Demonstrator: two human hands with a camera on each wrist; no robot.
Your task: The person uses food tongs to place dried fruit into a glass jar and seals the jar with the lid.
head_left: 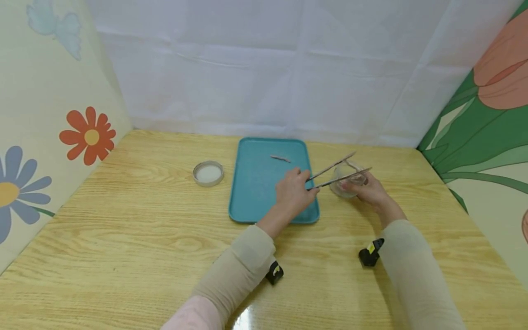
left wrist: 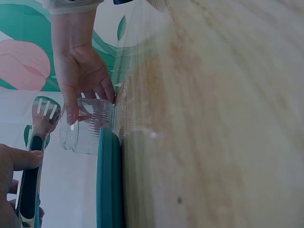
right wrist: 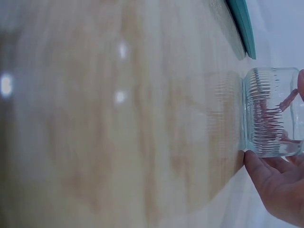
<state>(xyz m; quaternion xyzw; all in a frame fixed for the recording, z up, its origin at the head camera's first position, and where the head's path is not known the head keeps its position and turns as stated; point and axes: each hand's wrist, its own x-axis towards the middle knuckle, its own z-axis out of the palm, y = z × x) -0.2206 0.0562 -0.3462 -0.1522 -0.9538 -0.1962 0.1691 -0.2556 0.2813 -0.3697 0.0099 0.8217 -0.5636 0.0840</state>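
My left hand (head_left: 292, 192) grips a pair of tongs (left wrist: 31, 183) with dark handle inlays and a slotted head. Its arms are spread, and their tips overlap the mouth of a clear glass jar (head_left: 342, 187) in the head view. Around the jar's right side curl the thumb and fingers of my right hand (head_left: 374, 191). The jar has ribbed walls and stands upright on the table, right of the tray. Inside it, reddish-brown strips (right wrist: 266, 116) show through the glass. One similar strip (head_left: 280, 158) lies on the blue-green tray (head_left: 255, 201).
Left of the tray lies a round, rimmed lid (head_left: 208, 174) with a whitish middle. A white cloth (head_left: 247, 68) hangs behind the wooden table (head_left: 144, 220). Flower-painted panels (head_left: 495, 137) border both sides. Black devices (head_left: 369, 256) are attached near both wrists.
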